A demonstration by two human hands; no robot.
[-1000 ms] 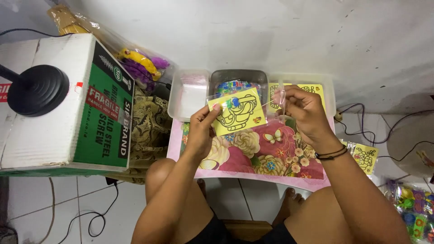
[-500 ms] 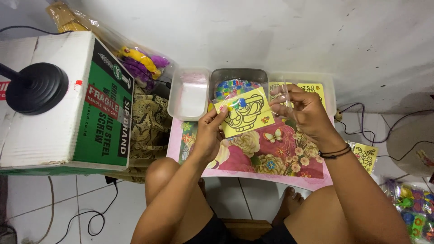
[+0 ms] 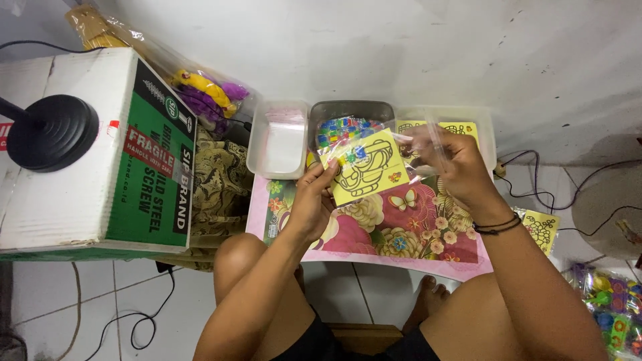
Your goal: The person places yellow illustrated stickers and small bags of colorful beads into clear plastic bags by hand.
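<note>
1. While you sit over the low tabletop (image 3: pixel 374 257) with its floral cover, your left hand (image 3: pixel 309 207) holds the yellow card (image 3: pixel 364 167) at its lower left corner, grip closed on the card.
2. Your right hand (image 3: pixel 455 167) pinches a clear plastic sleeve (image 3: pixel 428 144) at the card's right edge; its grip is narrow.
3. The card with its black line drawing is raised above the tabletop, in front of the grey tray (image 3: pixel 351 120).
4. I judge the card is partly inside the sleeve, but I cannot tell how far.
5. More yellow cards (image 3: pixel 438 126) lie in the clear tray (image 3: pixel 485 130) at the right, so much of the work seems not done.
6. The white tray (image 3: pixel 277 140) at the left looks without contents.
</note>
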